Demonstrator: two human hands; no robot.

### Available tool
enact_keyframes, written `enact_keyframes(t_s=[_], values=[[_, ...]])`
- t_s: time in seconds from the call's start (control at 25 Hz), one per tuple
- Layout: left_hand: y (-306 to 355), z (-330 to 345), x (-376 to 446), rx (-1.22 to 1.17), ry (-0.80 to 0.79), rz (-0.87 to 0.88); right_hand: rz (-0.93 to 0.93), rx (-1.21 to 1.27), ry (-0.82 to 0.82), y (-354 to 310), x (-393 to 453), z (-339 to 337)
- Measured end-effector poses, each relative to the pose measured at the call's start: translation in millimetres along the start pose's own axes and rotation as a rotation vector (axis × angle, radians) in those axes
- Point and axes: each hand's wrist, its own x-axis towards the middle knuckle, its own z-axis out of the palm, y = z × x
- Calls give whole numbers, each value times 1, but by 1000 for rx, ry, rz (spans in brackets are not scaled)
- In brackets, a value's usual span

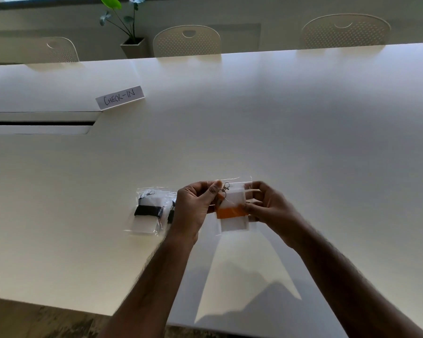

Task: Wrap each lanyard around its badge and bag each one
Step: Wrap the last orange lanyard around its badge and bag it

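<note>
A white badge wrapped in an orange lanyard (230, 212) sits inside a clear plastic bag (233, 224) held just above the white table (303, 132). My left hand (193, 206) pinches the bag's top left corner beside the metal clip (225, 187). My right hand (266, 203) grips the bag's right side. To the left, a bagged badge with a black lanyard (147, 211) lies on the table. A second one (171, 213) is mostly hidden behind my left hand.
A paper sign reading CHECK-IN (119, 97) stands at the back left, next to a cable slot (39, 123) in the tabletop. Three white chairs (187, 41) and a potted plant (130, 40) stand beyond the far edge.
</note>
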Motion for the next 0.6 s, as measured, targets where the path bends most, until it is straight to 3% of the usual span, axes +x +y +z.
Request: enact_keyframes(t_s=[0.12, 0.44, 0.6], values=[[3, -12, 4, 105, 49, 30, -5, 0, -8, 8, 10, 12], [-3, -78, 9, 345, 362, 148, 75, 66, -52, 28, 32, 54], [-19, -116, 9, 642, 435, 156, 83, 1, -33, 34, 42, 68]])
